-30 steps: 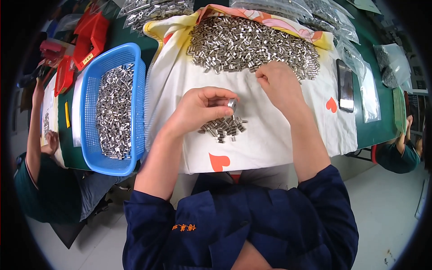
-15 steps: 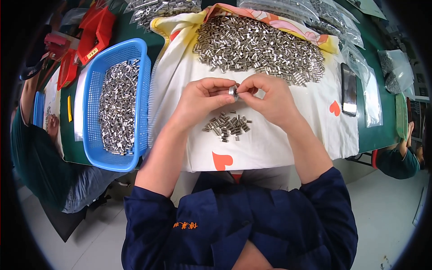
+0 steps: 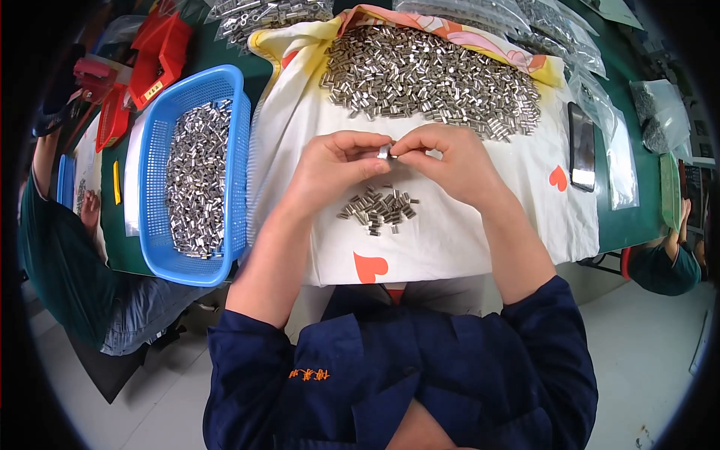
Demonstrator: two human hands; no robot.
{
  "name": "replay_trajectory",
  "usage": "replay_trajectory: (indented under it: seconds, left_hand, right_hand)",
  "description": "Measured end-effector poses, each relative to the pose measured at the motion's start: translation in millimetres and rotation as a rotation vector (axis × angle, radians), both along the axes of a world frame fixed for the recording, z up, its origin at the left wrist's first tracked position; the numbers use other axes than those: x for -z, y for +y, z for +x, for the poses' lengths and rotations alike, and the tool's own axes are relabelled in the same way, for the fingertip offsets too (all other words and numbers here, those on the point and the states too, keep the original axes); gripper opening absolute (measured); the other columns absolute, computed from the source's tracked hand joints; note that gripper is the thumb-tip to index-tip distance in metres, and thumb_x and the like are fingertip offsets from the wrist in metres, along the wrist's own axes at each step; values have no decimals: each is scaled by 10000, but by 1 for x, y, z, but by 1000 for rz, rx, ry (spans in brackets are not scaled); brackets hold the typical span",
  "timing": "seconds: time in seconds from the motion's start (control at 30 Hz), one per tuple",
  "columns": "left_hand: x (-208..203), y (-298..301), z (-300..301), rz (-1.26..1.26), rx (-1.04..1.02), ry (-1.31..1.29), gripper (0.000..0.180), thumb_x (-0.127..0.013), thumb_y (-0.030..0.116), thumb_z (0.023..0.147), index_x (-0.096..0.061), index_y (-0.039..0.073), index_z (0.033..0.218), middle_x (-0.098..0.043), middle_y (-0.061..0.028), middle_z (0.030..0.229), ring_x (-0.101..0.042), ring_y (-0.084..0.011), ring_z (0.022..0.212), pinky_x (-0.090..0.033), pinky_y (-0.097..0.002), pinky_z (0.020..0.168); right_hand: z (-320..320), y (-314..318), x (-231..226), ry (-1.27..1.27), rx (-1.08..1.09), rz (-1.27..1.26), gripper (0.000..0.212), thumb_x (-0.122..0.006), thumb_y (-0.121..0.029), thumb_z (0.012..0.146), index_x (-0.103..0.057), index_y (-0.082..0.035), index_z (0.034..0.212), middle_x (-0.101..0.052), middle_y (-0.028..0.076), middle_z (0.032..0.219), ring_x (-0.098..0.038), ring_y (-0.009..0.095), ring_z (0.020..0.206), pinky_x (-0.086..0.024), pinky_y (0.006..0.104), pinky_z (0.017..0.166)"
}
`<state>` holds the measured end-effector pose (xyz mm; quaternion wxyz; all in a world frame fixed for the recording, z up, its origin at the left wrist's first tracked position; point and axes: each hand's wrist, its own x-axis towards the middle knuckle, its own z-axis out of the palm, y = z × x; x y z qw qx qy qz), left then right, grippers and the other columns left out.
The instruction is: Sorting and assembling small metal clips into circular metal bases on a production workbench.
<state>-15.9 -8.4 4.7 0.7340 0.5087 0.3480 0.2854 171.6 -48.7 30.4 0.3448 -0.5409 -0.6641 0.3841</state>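
Note:
Between the thumb and fingers of my left hand (image 3: 330, 165) is a small shiny metal ring (image 3: 384, 152), pinched above the white cloth (image 3: 442, 244). My right hand (image 3: 454, 165) meets it from the other side, thumb and forefinger closed at the ring's edge. Whatever those right fingertips hold is too small and covered to make out. Just below both hands lies a little heap of short metal pins (image 3: 379, 208). Beyond them spreads a large pile of similar pins (image 3: 431, 79).
On the left stands a blue plastic basket (image 3: 241, 172) of metal pins, with red bins (image 3: 159, 56) behind. A phone (image 3: 581, 146) and clear bags (image 3: 660, 112) lie right. Co-workers sit at left (image 3: 67, 255) and far right (image 3: 664, 266).
The ring and the fingertips around it have shifted slightly left and turned a little. Both hands keep their pinch; the heap and pile look the same.

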Motion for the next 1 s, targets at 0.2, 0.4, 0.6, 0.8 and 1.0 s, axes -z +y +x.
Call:
replay_trajectory:
  seconds: [0.2, 0.4, 0.6, 0.8, 1.0]
  left_hand:
    - [0, -6, 4, 10, 110, 50, 290, -656, -14, 708, -588, -12, 989, -605, -42, 861, -571, -81, 758, -473, -193, 689]
    - [-6, -9, 7, 250, 315, 192, 265, -686, 29, 687, -623, 36, 944, -604, 3, 768, -546, -37, 718, -458, -175, 679]
    - [-4, -5, 6, 104, 253, 174, 319, -635, -61, 696, -582, -12, 1006, -591, -17, 866, -545, -55, 784, -463, -184, 703]
    - [-4, -5, 5, 25, 217, 92, 327, -606, -90, 703, -558, -30, 1021, -597, -54, 930, -560, -80, 816, -473, -203, 728]
    - [1, 3, 2, -43, 29, -134, 318, -617, -44, 725, -541, -29, 1034, -596, -63, 936, -572, -107, 840, -472, -224, 760]
  right_hand:
    - [19, 9, -5, -87, 131, 34, 90, -625, -76, 719, -603, -25, 791, -596, 12, 714, -537, 83, 644, -432, 218, 605]
    - [29, 21, 23, -497, 286, 353, 54, -580, -88, 703, -608, -67, 745, -568, 72, 734, -525, 254, 743, -415, 362, 693]
    - [24, 22, 27, -632, 248, 320, 34, -580, -91, 695, -610, -74, 696, -567, 74, 752, -524, 247, 757, -408, 364, 707]
    - [25, 18, 24, -610, 223, 344, 50, -578, -94, 690, -622, -74, 705, -566, 77, 743, -524, 251, 771, -404, 366, 728]
    - [3, 4, -5, -49, 177, 28, 72, -584, -87, 725, -622, -39, 763, -595, 63, 744, -551, 183, 689, -440, 283, 650]
